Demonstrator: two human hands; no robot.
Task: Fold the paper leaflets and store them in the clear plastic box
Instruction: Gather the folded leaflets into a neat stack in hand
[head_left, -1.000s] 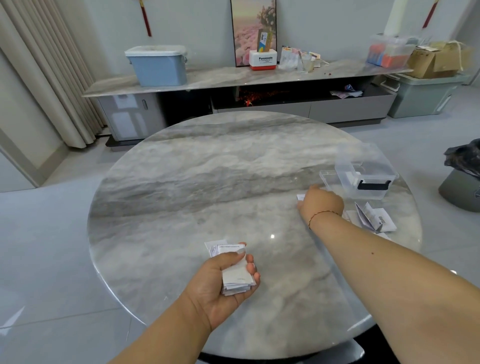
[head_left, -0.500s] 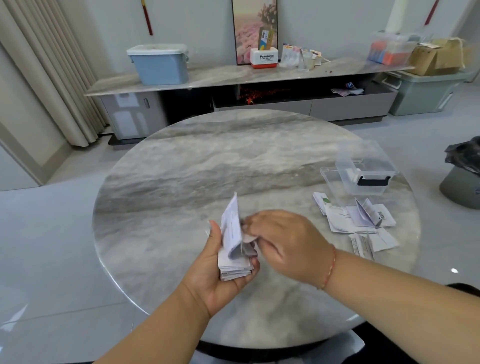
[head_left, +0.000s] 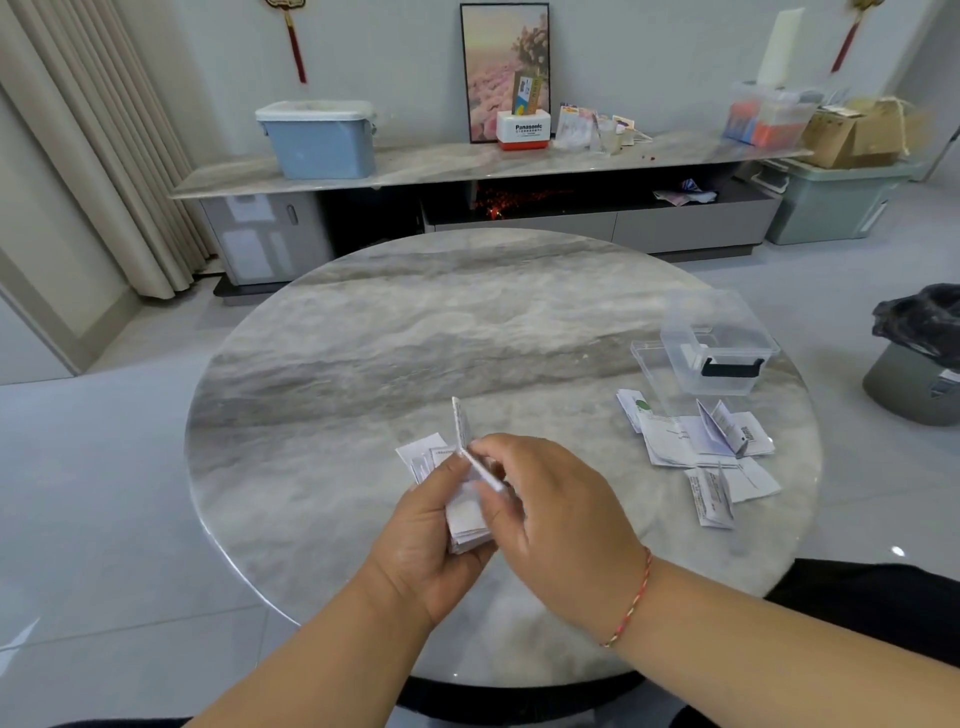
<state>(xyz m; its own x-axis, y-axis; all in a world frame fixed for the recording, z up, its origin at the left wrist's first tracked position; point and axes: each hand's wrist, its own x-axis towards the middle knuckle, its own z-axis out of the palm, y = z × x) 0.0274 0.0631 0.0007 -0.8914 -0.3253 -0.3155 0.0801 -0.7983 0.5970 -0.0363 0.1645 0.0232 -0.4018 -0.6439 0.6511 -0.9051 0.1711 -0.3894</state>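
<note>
Holding stack of folded leaflets (head_left: 467, 519), left hand (head_left: 431, 540) curls round it over near part of tabletop (head_left: 467, 322), palm up, likely as collecting point. Right hand (head_left: 550, 514) pinches one leaflet (head_left: 470, 452), standing on edge against stack, probably adding it. Unfolded leaflets (head_left: 696, 441) lie loose further right, within reach. Clear plastic box (head_left: 717, 343) sits open just beyond them, lid (head_left: 649, 358) alongside, ready for storing.
</note>
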